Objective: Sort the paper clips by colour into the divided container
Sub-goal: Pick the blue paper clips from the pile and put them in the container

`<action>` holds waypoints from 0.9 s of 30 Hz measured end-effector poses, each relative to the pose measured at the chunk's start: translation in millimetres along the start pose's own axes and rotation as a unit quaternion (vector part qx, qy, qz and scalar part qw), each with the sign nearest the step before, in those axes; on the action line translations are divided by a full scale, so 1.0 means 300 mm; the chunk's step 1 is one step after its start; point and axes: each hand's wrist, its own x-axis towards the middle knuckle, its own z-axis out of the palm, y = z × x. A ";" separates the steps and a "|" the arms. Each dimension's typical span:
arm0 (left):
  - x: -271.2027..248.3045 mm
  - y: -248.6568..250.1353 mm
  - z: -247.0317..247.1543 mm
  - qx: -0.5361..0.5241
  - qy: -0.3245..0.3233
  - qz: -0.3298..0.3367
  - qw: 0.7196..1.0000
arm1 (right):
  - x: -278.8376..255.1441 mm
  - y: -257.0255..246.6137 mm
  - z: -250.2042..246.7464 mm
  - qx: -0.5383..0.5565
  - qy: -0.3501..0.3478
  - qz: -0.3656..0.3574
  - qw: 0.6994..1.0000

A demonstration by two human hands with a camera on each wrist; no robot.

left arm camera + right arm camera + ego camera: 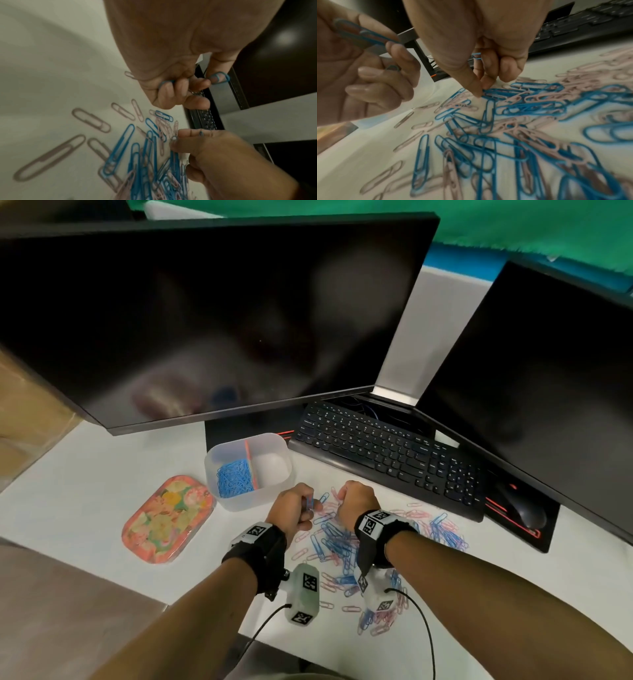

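Observation:
A loose pile of blue and pink paper clips (pixel 337 542) lies on the white desk. The clear divided container (pixel 284 474) stands behind it, with blue clips (pixel 234 478) in its left compartment and a bare right compartment (pixel 272 467). My left hand (pixel 301 508) hovers just left of the pile, its fingers curled round several blue clips (pixel 219 78). My right hand (pixel 354 499) is down on the pile. Its thumb and fingertip pinch a blue clip (pixel 488 93), and more blue clips (pixel 476 56) sit in its curled fingers.
A floral lid (pixel 168 518) lies left of the container. A black keyboard (pixel 387 453) runs behind the pile, with a mouse (pixel 524 505) on a pad to the right. Two dark monitors (pixel 205 313) overhang the back of the desk. The desk's front edge is near my forearms.

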 end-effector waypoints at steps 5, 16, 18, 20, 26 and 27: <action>-0.015 0.006 -0.013 -0.042 -0.012 -0.006 0.999 | -0.023 0.047 -0.046 0.143 -0.029 -0.008 0.989; -0.108 0.168 -0.116 -0.013 -0.012 0.100 0.995 | -0.116 -0.112 -0.147 0.550 -0.214 0.021 0.807; -0.104 0.224 -0.163 -0.007 0.036 0.128 0.991 | -0.128 -0.203 -0.152 0.555 -0.238 0.009 0.797; -0.088 0.272 -0.218 0.035 0.095 0.139 0.985 | -0.135 -0.299 -0.143 0.540 -0.241 -0.010 0.806; -0.037 0.349 -0.335 0.380 0.175 0.107 0.902 | -0.120 -0.529 -0.090 0.428 -0.215 -0.041 0.877; -0.034 0.357 -0.337 0.424 0.184 0.100 0.881 | -0.111 -0.549 -0.081 0.408 -0.211 -0.036 0.888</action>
